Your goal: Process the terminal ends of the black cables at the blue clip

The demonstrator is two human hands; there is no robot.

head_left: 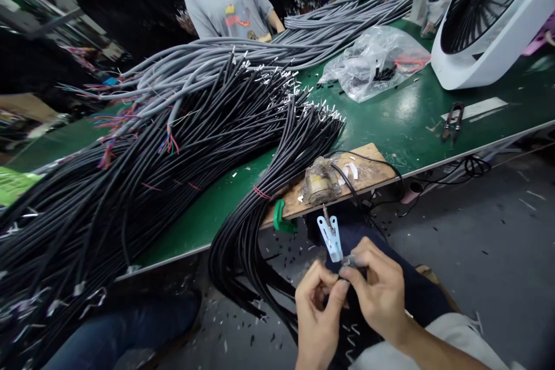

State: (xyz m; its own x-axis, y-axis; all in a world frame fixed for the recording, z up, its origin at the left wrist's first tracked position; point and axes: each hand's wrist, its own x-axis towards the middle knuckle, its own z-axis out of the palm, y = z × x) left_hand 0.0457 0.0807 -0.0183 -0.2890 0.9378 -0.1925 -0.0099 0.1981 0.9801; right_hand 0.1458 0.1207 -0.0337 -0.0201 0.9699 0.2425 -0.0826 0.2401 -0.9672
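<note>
My left hand (319, 306) is closed, thumb and fingertips pinched on what looks like the dark end of a black cable, mostly hidden by the fingers. Against it, my right hand (378, 286) pinches a small greyish piece too covered to name. Just above the fingertips a light-blue clothes peg (330, 237) sticks out from the metal tip of a small motor-like device (321, 182), mounted on a wooden board (368, 159). A bundle of black cables (243, 231), bound with a red tie, hangs over the table edge and down beside my left hand.
More black cables (182, 156) with white-tipped ends and grey cables (208, 52) cover the green table (390, 121). A green clamp (282, 218) grips the board. A plastic bag (368, 60), thread snips (453, 121) and white fan (451, 63) lie rightward. Across stands a person (229, 0).
</note>
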